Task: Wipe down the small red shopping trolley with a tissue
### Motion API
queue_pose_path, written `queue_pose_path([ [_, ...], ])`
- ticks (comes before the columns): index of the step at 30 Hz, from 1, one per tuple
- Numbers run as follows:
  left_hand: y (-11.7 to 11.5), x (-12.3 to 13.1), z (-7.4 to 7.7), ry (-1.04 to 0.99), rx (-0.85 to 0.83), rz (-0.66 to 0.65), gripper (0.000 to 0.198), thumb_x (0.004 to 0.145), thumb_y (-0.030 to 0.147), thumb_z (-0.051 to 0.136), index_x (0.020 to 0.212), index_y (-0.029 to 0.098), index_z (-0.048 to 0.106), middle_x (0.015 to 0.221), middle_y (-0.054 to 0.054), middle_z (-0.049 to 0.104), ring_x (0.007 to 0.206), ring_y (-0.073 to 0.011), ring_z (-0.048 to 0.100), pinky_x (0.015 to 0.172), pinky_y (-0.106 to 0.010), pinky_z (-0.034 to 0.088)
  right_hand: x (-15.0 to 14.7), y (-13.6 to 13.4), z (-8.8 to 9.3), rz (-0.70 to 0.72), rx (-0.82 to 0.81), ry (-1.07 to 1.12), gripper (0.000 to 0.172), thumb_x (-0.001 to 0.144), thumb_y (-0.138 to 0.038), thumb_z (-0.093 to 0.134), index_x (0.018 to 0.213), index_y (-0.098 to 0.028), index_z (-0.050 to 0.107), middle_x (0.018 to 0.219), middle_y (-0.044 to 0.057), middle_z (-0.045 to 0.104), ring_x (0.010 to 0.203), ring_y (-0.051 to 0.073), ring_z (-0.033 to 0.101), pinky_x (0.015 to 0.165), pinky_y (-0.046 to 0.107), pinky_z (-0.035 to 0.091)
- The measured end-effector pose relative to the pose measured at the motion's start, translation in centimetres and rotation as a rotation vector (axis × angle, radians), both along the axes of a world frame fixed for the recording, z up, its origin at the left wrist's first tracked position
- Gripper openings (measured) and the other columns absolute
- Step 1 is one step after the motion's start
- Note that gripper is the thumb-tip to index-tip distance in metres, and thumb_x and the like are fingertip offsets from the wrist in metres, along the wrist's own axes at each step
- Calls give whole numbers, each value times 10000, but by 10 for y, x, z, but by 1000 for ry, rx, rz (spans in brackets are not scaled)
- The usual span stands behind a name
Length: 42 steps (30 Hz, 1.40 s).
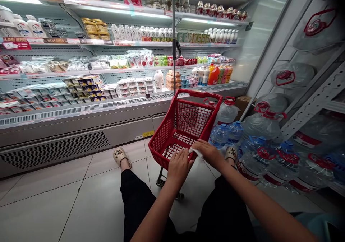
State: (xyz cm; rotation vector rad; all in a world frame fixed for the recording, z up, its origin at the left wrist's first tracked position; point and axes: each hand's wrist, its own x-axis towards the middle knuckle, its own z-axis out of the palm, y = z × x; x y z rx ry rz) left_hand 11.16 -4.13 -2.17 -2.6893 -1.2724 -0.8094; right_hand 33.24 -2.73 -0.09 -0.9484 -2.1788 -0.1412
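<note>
A small red plastic shopping cart (172,127) stands on the tiled floor in front of me, between my legs. My left hand (179,166) is closed over the cart's near rim. My right hand (208,152) rests on the same rim a little to the right, fingers pressed on a white cloth or wipe (194,151) that lies against the red edge. The cart's basket looks empty.
A long refrigerated display (107,73) with dairy, drinks and packaged food runs along the back. Large water jugs (258,152) with red caps are stacked on the floor and a metal rack at right. A thin pole (174,37) rises behind the cart.
</note>
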Motion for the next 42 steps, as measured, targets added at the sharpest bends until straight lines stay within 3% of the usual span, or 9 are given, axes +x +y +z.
queue_pose_path([
  [10, 17, -65, 35, 112, -95, -36, 624, 1062, 414, 504, 1643, 391, 274, 1650, -54, 439, 1450, -289, 512, 1138, -478, 458, 60, 48, 25, -324, 43, 90, 403, 973, -127, 463, 1284, -285, 666, 1281, 30, 748, 1251, 252, 680, 1140, 512, 523],
  [15, 26, -55, 45, 42, -128, 31, 662, 1023, 490, 563, 1616, 274, 361, 1637, -145, 441, 1443, -352, 510, 1112, -508, 478, 91, 48, 48, -560, 112, 210, 498, 1023, -145, 374, 1480, -240, 546, 1500, 96, 606, 1407, 294, 553, 1207, 512, 429],
  [21, 23, -35, 45, 118, -184, 78, 508, 1037, 141, 425, 1528, 266, 463, 1354, -106, 711, 1158, -266, 723, 898, -377, 584, 60, 44, 27, -436, 94, 59, 586, 983, -56, 402, 1511, -262, 552, 1518, 52, 594, 1445, 278, 519, 1260, 569, 367],
  [26, 17, -35, 47, 180, -191, 156, 507, 1061, 193, 423, 1564, 255, 414, 1249, -123, 752, 1058, -274, 754, 849, -362, 573, -35, 14, -3, -124, 73, -27, 601, 1019, -52, 410, 1570, -283, 475, 1523, 22, 584, 1437, 222, 526, 1280, 492, 376],
  [28, 17, -33, 46, 164, -187, 200, 522, 1087, 273, 420, 1603, 237, 353, 1220, -146, 757, 1028, -285, 762, 823, -363, 574, -49, 5, -4, -31, 75, -71, 631, 1029, -58, 424, 1611, -298, 396, 1557, 9, 544, 1450, 208, 507, 1279, 461, 384],
  [32, 17, -34, 42, 163, -182, 223, 569, 1096, 312, 444, 1631, 226, 271, 1245, -140, 745, 1047, -262, 757, 799, -318, 567, 2, 8, 14, -47, 46, -175, 703, 1015, -16, 393, 1625, -361, 334, 1588, -50, 495, 1456, 192, 495, 1277, 440, 389],
  [37, 19, -32, 44, 201, -181, 198, 508, 1103, 263, 402, 1600, 195, 320, 1265, -122, 734, 1110, -241, 728, 880, -325, 554, 93, 34, 32, -351, 142, -117, 708, 999, 4, 320, 1595, -372, 397, 1601, -67, 478, 1460, 191, 493, 1296, 450, 349],
  [39, 18, -26, 46, 184, -201, 189, 511, 1098, 239, 396, 1601, 193, 320, 1261, -114, 738, 1104, -238, 729, 892, -331, 550, 91, 37, 25, -399, 162, -83, 739, 977, 26, 301, 1609, -349, 375, 1597, -41, 489, 1454, 198, 503, 1294, 473, 345],
  [42, 16, -16, 47, 150, -219, 168, 589, 1088, 261, 427, 1641, 207, 230, 1321, -117, 716, 1108, -241, 730, 882, -330, 551, 43, 23, 3, -371, 136, -53, 760, 972, 31, 314, 1643, -327, 291, 1592, -7, 499, 1460, 204, 493, 1276, 484, 373],
])
